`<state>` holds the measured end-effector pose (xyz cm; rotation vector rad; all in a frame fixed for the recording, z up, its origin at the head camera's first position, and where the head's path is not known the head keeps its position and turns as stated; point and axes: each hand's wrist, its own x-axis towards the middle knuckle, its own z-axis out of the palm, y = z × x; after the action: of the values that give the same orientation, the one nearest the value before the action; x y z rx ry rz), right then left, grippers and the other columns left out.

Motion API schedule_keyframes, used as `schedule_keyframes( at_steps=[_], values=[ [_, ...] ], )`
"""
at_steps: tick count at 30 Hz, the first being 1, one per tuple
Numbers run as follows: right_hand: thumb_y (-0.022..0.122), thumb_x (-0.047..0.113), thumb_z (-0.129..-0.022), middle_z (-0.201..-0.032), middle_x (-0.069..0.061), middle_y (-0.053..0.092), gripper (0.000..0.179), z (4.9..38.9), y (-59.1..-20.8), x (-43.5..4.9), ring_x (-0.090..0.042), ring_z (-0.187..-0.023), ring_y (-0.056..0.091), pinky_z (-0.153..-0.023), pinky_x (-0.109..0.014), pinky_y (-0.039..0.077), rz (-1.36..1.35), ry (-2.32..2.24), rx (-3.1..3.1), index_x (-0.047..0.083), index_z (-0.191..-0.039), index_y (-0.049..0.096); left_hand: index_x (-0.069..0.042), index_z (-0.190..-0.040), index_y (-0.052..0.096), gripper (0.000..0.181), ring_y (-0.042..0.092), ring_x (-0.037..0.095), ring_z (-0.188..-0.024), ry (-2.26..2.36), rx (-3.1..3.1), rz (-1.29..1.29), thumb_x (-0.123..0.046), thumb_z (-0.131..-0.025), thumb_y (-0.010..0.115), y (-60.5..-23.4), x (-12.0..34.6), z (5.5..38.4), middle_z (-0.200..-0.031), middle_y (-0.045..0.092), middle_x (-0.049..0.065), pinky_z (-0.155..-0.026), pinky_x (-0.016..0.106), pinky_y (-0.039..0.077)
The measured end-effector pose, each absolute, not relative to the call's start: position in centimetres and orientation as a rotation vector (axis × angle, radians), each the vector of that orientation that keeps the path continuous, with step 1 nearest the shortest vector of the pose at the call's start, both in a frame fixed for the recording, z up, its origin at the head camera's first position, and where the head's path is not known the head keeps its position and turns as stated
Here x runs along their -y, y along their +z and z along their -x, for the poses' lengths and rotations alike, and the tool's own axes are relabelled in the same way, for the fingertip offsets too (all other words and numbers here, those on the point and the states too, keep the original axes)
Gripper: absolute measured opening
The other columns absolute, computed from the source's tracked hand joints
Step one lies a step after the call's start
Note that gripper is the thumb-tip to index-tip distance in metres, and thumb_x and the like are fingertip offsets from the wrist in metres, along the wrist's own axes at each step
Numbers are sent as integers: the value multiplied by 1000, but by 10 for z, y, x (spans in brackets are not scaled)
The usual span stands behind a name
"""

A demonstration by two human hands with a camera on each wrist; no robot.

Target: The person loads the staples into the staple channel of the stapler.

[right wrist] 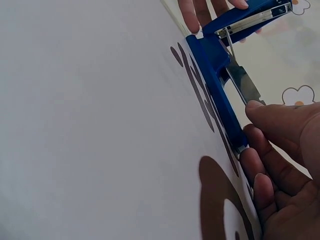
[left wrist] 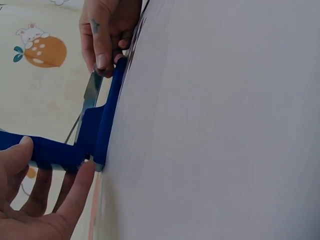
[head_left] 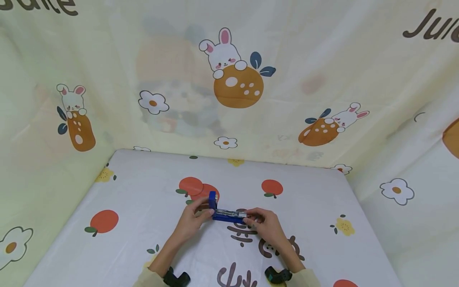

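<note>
A blue stapler point(head_left: 229, 219) lies on the cloth-covered table with its top cover point(head_left: 212, 200) swung up, roughly upright at the hinge end. My left hand point(head_left: 190, 221) holds that raised cover, thumb on one side and fingers on the other, one fingertip close to the hinge. At the opposite end, my right hand point(head_left: 268, 226) pinches the front of the metal staple channel point(right wrist: 245, 82) with the thumb above and fingers by the base's tip. The channel is tilted up from the base, leaving a gap. A thin metal rod point(right wrist: 231, 44) links cover and channel.
The tablecloth point(head_left: 143, 199) is white with printed fruit, flowers and dark lettering. Cream printed curtains point(head_left: 179, 119) hang behind the table and at both sides. Black wrist cameras point(head_left: 176, 278) are strapped on at the cuffs.
</note>
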<state>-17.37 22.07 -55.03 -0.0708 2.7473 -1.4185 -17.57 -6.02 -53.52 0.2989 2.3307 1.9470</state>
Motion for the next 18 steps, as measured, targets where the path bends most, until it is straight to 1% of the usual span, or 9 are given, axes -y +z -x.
schedule_keyframes(
  at_steps=[3, 5, 8, 12, 18],
  values=[
    [84, 16, -91, -85, 4, 70, 19, 174, -551, -221, -11, -76, 56, -66, -19, 45, 78, -1421, -2747, 18, -110, 81, -8, -145, 63, 43, 63, 37, -132, 1952, -2318, -304, -10, -102, 69, -536, 60, 176, -137, 70, 16, -96, 26, 63],
    [85, 16, -91, -85, 4, 70, 19, 174, -551, -221, -11, -76, 56, -66, -19, 45, 84, -1424, -2746, 18, -109, 81, -9, -145, 63, 43, 63, 36, -131, 1948, -2325, -301, -10, -102, 70, -536, 60, 176, -136, 70, 15, -95, 22, 61],
    [85, 16, -91, -85, 4, 70, 19, 174, -551, -222, -11, -76, 56, -66, -19, 45, 86, -1425, -2745, 18, -109, 81, -9, -144, 64, 43, 63, 36, -131, 1948, -2327, -298, -10, -102, 70, -536, 60, 176, -135, 71, 15, -95, 21, 61],
    [85, 16, -91, -85, 4, 70, 19, 174, -551, -222, -11, -77, 56, -66, -19, 46, 80, -1432, -2738, 18, -109, 82, -8, -145, 63, 44, 63, 37, -131, 1953, -2313, -303, -8, -102, 69, -536, 60, 176, -136, 70, 16, -92, 24, 64],
    [84, 16, -91, -84, 4, 69, 18, 174, -552, -221, -11, -76, 56, -65, -19, 45, 69, -1432, -2737, 18, -109, 82, -8, -147, 61, 45, 63, 37, -130, 1938, -2325, -316, -8, -102, 69, -536, 59, 175, -136, 69, 17, -90, 26, 65]
  ],
)
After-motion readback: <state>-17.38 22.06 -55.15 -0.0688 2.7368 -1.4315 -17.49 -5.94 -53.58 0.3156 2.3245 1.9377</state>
